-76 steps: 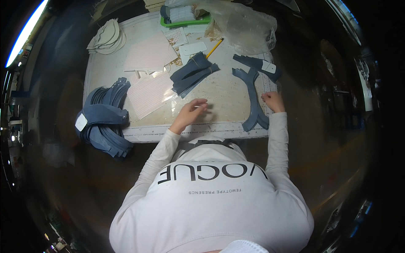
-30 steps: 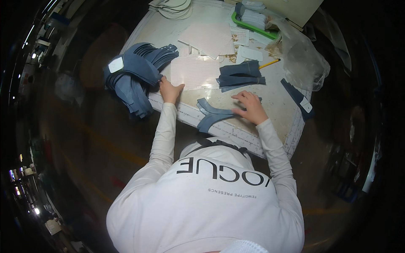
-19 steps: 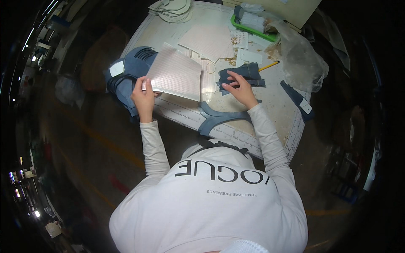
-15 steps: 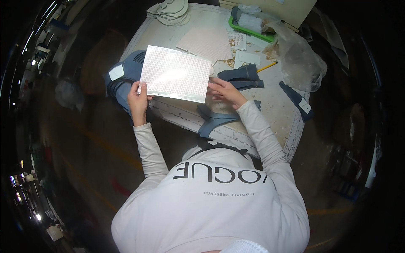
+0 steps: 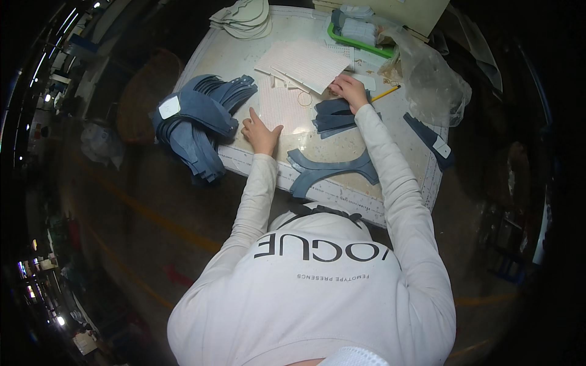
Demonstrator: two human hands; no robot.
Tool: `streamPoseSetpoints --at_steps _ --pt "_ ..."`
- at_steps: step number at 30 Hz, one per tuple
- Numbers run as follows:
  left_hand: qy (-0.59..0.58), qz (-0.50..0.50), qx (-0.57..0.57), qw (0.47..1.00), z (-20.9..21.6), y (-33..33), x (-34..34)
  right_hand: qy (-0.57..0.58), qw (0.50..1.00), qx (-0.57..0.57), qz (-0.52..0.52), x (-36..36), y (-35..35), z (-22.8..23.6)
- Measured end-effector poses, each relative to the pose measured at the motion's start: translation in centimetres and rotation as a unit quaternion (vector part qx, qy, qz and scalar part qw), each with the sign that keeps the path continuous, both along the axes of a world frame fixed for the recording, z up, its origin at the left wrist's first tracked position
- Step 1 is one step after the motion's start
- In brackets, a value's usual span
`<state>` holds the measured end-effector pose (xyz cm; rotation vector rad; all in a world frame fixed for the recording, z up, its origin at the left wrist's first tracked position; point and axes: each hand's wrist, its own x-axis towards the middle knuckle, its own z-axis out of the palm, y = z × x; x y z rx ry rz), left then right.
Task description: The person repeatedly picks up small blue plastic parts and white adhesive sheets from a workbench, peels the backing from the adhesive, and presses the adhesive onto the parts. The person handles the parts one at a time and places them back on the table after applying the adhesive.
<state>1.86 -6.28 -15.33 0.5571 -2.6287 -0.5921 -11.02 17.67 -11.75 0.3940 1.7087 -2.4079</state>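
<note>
My left hand (image 5: 261, 135) is spread with nothing in it, low over the near edge of a pale label sheet (image 5: 284, 113) printed with a fine grid. That sheet lies on the table, its far part under more sheets. My right hand (image 5: 350, 93) pinches the right corner of an upper label sheet (image 5: 311, 61), which is tilted over the others. Beneath my right wrist is a small stack of blue fabric pieces (image 5: 334, 117). Nearer to me rests a curved, forked blue fabric piece (image 5: 332, 168).
A large bundle of blue fabric pieces (image 5: 198, 122) hangs over the left table edge, a white tag (image 5: 170, 108) on top. Farther off are pale cut pieces (image 5: 241, 18), a green tray (image 5: 360, 44) and a clear plastic bag (image 5: 436, 79). A yellow pencil (image 5: 386, 93) lies right of my hand.
My left hand has let go of the raised label sheet and moved right; a sheet now lies flat before it. My right hand has moved away from me and right, onto another sheet's corner.
</note>
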Motion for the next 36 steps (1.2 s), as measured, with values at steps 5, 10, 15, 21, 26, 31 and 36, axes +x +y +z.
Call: streamPoseSetpoints --at_steps 5,10,15,21,26,31,36 --pt "-0.106 0.007 0.1 0.989 1.1 -1.9 -0.5 0.047 0.993 0.101 0.036 4.4 2.5 0.8" --pt "0.068 -0.029 0.008 0.997 8.2 -4.4 1.9 0.061 0.983 0.155 0.076 9.4 5.0 2.1" --pt "0.298 -0.095 -0.027 0.949 15.0 -5.6 3.7 0.161 0.939 0.289 0.093 12.2 5.0 3.0" --pt "0.196 -0.204 0.349 0.894 12.9 -4.0 2.7 0.198 0.947 0.193 0.165 12.8 3.0 2.9" --pt "0.121 -0.239 0.788 0.554 8.3 -2.3 2.3 0.033 0.987 0.001 0.158 13.3 3.5 1.9" --pt "0.017 -0.204 0.779 0.592 3.5 4.6 3.8 0.066 0.997 -0.002 0.045 13.2 1.0 0.1" --pt "-0.124 -0.222 0.74 0.622 1.8 8.7 4.3 0.036 0.996 0.064 0.057 13.3 -0.5 -0.4"
